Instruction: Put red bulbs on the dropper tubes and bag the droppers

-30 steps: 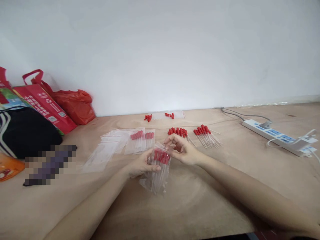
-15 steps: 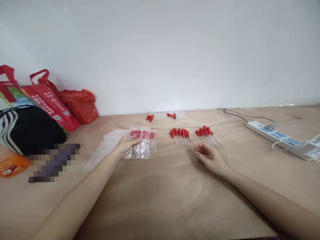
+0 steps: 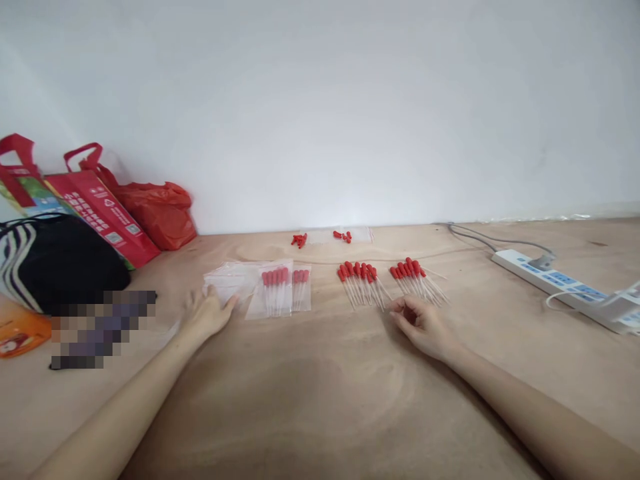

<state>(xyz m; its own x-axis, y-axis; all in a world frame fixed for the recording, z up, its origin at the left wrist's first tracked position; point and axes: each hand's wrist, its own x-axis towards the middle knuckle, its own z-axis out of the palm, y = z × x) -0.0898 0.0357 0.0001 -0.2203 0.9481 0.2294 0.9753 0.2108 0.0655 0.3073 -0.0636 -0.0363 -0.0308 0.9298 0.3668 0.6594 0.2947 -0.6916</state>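
Note:
My left hand (image 3: 207,317) reaches over a stack of clear plastic bags (image 3: 230,277), its fingers spread and partly blurred; no object shows in its grasp. Just right of it a zip bag holding several red-bulbed droppers (image 3: 275,277) lies flat on the table. That bag partly overlaps a second bag of droppers (image 3: 301,275). My right hand (image 3: 417,323) rests on the table with fingers loosely curled, nothing visible in them. Just beyond it are two loose groups of red-bulbed droppers, one to the left (image 3: 360,273) and one to the right (image 3: 413,270).
Small red rubber pieces (image 3: 299,240) lie near the wall beside a clear bag (image 3: 320,235) with more red pieces on it. A white power strip (image 3: 555,277) with cables stands at right. Red bags (image 3: 105,207) and a black drawstring bag (image 3: 65,267) sit at left.
My left hand has let go of the bag of droppers, which now lies flat, and has moved left onto the stack of clear bags. My right hand has barely moved.

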